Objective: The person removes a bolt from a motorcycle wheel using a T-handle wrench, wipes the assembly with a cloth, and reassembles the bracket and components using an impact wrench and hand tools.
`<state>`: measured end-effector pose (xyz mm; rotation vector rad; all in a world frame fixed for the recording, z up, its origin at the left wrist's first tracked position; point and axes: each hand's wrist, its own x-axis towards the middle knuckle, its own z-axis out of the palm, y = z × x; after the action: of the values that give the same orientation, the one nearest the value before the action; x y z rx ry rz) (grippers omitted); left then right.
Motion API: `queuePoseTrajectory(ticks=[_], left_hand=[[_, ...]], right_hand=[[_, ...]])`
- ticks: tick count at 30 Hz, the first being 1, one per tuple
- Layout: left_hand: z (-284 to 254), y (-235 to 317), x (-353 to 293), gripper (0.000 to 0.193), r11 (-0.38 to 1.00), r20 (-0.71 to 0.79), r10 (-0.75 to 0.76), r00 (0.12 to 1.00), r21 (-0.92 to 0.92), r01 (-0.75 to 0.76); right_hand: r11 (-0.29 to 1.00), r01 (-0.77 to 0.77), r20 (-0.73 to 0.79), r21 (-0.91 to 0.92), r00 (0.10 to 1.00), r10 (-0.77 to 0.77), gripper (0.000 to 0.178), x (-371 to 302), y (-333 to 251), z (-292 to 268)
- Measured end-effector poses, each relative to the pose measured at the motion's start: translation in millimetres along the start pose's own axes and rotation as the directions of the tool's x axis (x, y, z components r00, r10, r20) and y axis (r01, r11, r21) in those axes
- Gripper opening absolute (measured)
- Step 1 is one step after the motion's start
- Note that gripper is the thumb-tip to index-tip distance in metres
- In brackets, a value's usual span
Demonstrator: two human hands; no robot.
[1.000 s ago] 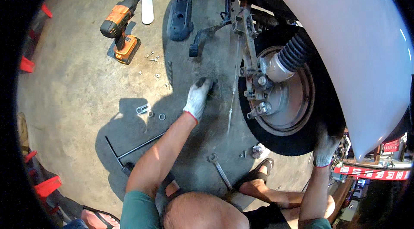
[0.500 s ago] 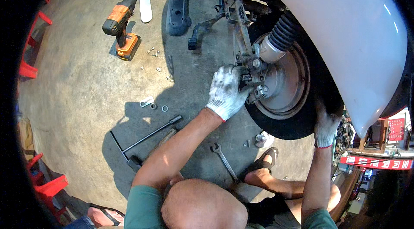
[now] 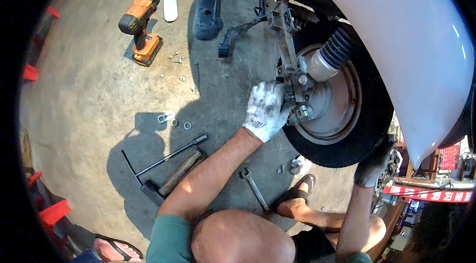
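White, dark-smudged glove (image 3: 261,123) covers the left hand (image 3: 267,105), fingers half-curled against the end of a metal swingarm (image 3: 286,42). Shadowed right hand (image 3: 373,166) is at the wheel's (image 3: 339,156) lower edge; its openness, and either hand's hold, cannot be told. Open-end wrench (image 3: 255,189) lies below the left hand, orange impact wrench (image 3: 138,7) well beyond, leftward.

The wheel (image 3: 344,102) stands with its hub face in view, its thick black tyre (image 3: 375,97) fitted round a dull grey, grimy metal rim (image 3: 356,99). A worn, dirty metal arm (image 3: 286,45), long and narrow, runs along the wheel's left side to the hub (image 3: 325,102), its near end partly covered. A bolt head (image 3: 303,79) shows there, beside the rounded hub casing.
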<state>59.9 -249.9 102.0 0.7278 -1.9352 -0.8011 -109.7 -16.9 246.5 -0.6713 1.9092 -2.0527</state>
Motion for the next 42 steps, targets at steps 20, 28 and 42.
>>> queuePoseTrajectory(ticks=[20,28,42], left_hand=[[13.2,-0.3,-7.3,0.04,0.992,-0.105,-0.05,0.993,-0.124,0.037],[14.6,-6.5,-9.4,0.051,0.992,-0.097,-0.007,0.995,-0.124,-0.005],[11.5,-6.4,-8.4,0.044,0.984,-0.112,-0.028,0.993,-0.176,0.008]], right_hand=[[0.668,-0.559,0.061,0.491,0.787,0.614,0.051,-45.4,163.8,-39.7],[0.679,-0.615,0.191,0.401,0.781,0.595,0.045,-26.9,199.3,-73.5],[0.644,-0.653,0.178,0.398,0.744,0.644,0.044,-34.3,197.1,-59.5]])
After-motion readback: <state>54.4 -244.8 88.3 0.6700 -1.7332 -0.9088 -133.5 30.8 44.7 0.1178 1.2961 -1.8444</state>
